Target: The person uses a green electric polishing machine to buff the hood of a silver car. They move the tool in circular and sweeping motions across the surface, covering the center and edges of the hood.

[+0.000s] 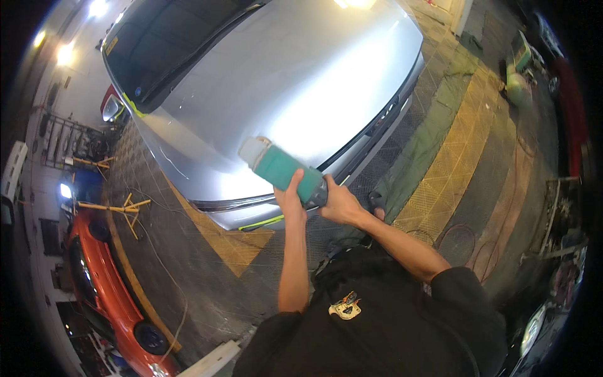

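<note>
A teal power polisher [281,167] with a pale pad at its far end is held out over the hood of a silver car [295,75]. My left hand [289,198] wraps its teal body from below. Gripping the dark rear end of the tool is my right hand [340,202]. The pale pad sits close to the hood's front edge; whether it touches the paint I cannot tell. Both forearms come up from my black shirt at the bottom.
An orange-red car [103,289] stands at the lower left beside yellow stands [119,207]. The floor is dark grating with yellow tile strips [465,151]. A green cloth [427,138] lies along the car's front, and a red hose [465,242] coils on the floor at right.
</note>
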Action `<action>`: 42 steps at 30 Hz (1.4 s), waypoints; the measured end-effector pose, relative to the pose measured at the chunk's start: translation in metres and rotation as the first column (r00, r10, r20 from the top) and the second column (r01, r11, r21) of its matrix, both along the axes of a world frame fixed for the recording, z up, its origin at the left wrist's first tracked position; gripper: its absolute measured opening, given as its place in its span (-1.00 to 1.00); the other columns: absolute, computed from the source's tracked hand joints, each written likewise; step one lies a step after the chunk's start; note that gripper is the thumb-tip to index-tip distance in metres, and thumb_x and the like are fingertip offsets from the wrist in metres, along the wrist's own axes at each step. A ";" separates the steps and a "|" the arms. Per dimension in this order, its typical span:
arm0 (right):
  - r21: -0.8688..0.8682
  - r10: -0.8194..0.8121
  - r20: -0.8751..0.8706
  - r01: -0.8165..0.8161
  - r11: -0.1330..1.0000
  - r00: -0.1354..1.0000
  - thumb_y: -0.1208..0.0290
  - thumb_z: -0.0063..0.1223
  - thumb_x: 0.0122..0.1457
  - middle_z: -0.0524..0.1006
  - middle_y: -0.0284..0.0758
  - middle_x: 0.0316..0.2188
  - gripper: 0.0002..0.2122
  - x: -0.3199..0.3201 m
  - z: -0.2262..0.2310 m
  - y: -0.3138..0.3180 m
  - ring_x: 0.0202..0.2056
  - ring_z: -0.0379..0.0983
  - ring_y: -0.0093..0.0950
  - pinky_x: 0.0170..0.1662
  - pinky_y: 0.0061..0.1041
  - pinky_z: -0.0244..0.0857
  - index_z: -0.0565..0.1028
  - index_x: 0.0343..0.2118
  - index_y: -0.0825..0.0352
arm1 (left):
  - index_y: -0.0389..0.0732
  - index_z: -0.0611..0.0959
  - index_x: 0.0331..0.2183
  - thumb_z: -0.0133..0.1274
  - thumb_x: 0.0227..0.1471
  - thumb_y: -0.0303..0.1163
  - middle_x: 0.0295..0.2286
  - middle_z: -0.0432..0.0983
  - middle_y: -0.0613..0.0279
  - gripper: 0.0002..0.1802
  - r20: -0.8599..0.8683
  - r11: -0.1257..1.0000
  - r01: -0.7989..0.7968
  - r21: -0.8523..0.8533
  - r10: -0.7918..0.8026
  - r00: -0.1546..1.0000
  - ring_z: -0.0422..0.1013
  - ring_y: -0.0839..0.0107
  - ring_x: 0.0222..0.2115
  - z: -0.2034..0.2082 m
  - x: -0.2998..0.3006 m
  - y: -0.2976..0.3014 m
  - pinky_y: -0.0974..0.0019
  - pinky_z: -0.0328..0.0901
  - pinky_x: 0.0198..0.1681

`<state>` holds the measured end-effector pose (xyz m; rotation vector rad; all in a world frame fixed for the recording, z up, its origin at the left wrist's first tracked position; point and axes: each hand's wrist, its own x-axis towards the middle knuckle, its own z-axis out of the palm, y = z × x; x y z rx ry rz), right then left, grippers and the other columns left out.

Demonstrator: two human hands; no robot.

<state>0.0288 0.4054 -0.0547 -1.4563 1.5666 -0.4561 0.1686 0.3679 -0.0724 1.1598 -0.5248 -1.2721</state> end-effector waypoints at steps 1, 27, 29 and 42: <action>0.001 0.010 0.004 -0.010 1.000 1.000 0.42 0.29 -0.09 0.61 0.25 -0.23 -0.22 0.004 -0.002 0.006 -0.10 0.58 0.19 0.02 0.00 0.48 0.20 0.24 0.47 | -0.32 0.53 0.03 0.44 -0.05 -0.46 -0.14 0.54 0.16 -0.38 -0.001 1.000 -0.007 0.003 0.007 1.000 0.52 0.30 -0.17 -0.004 0.005 0.010 0.23 0.42 -0.05; 0.111 -0.569 0.298 0.564 0.818 0.767 0.48 0.20 -0.05 0.50 -0.28 -0.70 -0.85 -0.173 -0.021 -0.047 -0.69 0.45 -0.45 -0.59 -0.40 0.32 0.50 -0.60 0.45 | -0.53 0.40 0.06 0.58 -0.41 -0.05 -0.08 0.57 -0.17 0.12 0.396 0.803 0.576 0.151 -0.583 0.709 0.57 0.06 -0.09 -0.016 -0.228 -0.136 0.12 0.45 -0.01; 0.113 -0.569 0.288 0.563 0.819 0.770 0.48 0.21 -0.06 0.50 -0.28 -0.70 -0.84 -0.164 -0.024 -0.042 -0.69 0.46 -0.45 -0.58 -0.41 0.32 0.50 -0.60 0.46 | -0.50 0.47 0.02 0.56 -0.35 -0.13 -0.11 0.60 -0.12 -0.01 0.424 0.832 0.537 0.141 -0.541 0.726 0.58 0.11 -0.14 -0.019 -0.217 -0.130 0.14 0.47 -0.05; -0.039 -0.382 0.181 0.394 0.918 0.906 0.44 0.29 -0.11 0.62 -0.07 -0.48 -0.68 -0.062 -0.028 0.015 -0.39 0.62 -0.22 -0.24 -0.27 0.46 0.56 -0.31 0.57 | -0.33 0.55 -0.05 0.48 -0.14 -0.43 -0.20 0.58 0.15 -0.38 0.160 0.919 0.393 -0.045 -0.382 0.910 0.54 0.33 -0.23 -0.001 -0.088 -0.038 0.26 0.46 -0.12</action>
